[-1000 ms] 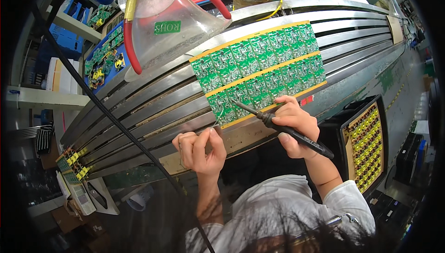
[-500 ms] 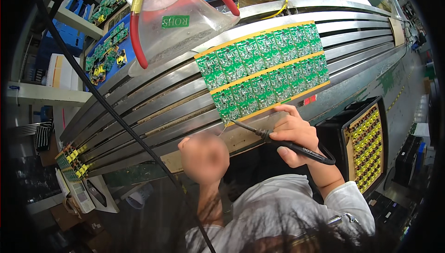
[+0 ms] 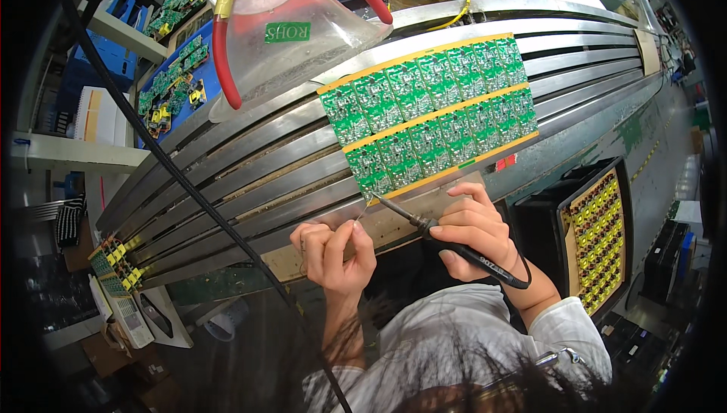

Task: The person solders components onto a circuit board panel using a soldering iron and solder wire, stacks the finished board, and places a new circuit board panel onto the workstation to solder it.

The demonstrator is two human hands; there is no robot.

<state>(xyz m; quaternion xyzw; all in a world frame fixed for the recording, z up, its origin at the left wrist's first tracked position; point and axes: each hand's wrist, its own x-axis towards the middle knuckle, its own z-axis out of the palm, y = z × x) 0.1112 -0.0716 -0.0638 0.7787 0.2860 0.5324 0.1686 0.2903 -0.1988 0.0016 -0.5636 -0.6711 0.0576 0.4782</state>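
A panel of green circuit boards [image 3: 432, 114] with yellow-orange edge strips lies across metal rails. My right hand [image 3: 477, 233] is wrapped round the black handle of a soldering iron [image 3: 468, 252], whose tip points at the panel's near left corner. Between the thumb and index finger of my left hand [image 3: 333, 256] is a thin solder wire [image 3: 364, 210], running up to the same corner. Tip and wire end meet there, or nearly so; exact contact is too small to tell.
Metal rails [image 3: 250, 163] stretch left and right under the panel. A clear funnel-like hood [image 3: 295, 34] and red-handled pliers [image 3: 223, 65] hang over the far side. A black cable [image 3: 189, 186] crosses at left. At right stands a black bin [image 3: 556, 224] with yellow-component boards.
My right hand has come slightly nearer to me, its fingers drawing back from the panel's near edge. The iron's tip remains by the corner. My left hand, blurred before, now shows its pinch.
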